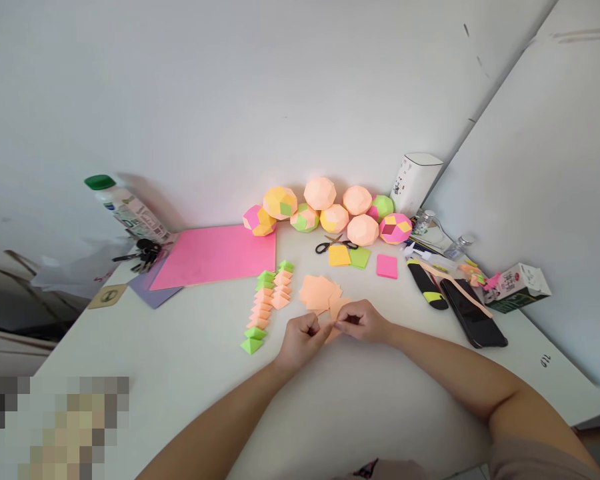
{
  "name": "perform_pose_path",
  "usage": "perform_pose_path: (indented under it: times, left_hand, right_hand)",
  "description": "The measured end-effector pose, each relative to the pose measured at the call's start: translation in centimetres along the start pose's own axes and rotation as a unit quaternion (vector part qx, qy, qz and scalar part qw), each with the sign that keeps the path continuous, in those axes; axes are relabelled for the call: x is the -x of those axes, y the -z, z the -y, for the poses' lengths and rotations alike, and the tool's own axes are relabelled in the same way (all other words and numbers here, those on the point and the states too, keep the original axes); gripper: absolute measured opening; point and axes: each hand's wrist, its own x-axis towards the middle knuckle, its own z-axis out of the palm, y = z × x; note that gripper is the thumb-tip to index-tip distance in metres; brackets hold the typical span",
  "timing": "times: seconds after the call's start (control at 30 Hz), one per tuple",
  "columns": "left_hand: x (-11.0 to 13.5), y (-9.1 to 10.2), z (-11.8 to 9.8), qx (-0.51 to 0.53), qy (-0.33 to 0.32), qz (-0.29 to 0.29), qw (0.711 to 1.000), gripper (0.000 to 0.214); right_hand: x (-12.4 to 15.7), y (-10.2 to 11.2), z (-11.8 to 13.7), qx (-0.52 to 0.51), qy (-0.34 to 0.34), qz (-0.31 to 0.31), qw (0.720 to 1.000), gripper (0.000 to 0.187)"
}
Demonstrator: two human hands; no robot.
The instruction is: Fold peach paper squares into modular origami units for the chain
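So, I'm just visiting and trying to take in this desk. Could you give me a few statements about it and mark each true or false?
1. The left hand and right hand meet at a piece of peach paper. True.
2. The scissors lie on the large pink sheet. False: the scissors lie between the faceted paper balls and the yellow paper squares.
3. The bottle at the left has a green cap. True.
4. The folded paper pieces in the two rows are all green. False: the folded paper pieces are green and peach.
5. A peach strip lies over part of the smartphone. True.
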Motion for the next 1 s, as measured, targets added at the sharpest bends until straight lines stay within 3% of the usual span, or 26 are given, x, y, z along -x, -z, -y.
perform_pose_path:
  times: [0.23,0.33,0.43,0.57,0.7,0.83,1.0]
  left_hand:
    - [-0.25,0.61,-0.69,0.067,-0.017,-0.036,0.997,0.033]
    - [-0.56,0.69,-0.95,0.071,-0.056,0.013,0.996,0.017]
    - [-0.70,0.62,-0.81,0.045,-0.071,0.056,0.995,0.018]
    - [-0.63,0.61,-0.45,0.052,-0.032,0.031,0.998,0.023]
    - [-0.65,0.54,-0.38,0.154,0.048,0.002,0.987,0.025]
    - [-0.77,0.44,-0.61,0.248,0.094,0.029,0.964,0.029]
    - [-0.75,0.47,-0.72,0.252,0.093,0.050,0.962,0.029]
  right_hand:
    - [0.01,0.08,-0.20,-0.025,-0.023,0.007,0.999,0.028]
    - [-0.03,0.08,-0.19,-0.011,-0.019,0.012,1.000,0.029]
    - [-0.03,0.13,-0.16,-0.015,-0.025,0.015,0.999,0.026]
    - [0.02,0.34,-0.09,-0.061,-0.062,0.014,0.996,0.025]
    - [0.04,0.51,0.07,-0.134,-0.101,0.012,0.986,0.023]
    - [-0.03,0.47,0.17,-0.142,-0.110,0.012,0.984,0.026]
    - [-0.12,0.52,0.06,-0.122,-0.110,0.024,0.986,0.024]
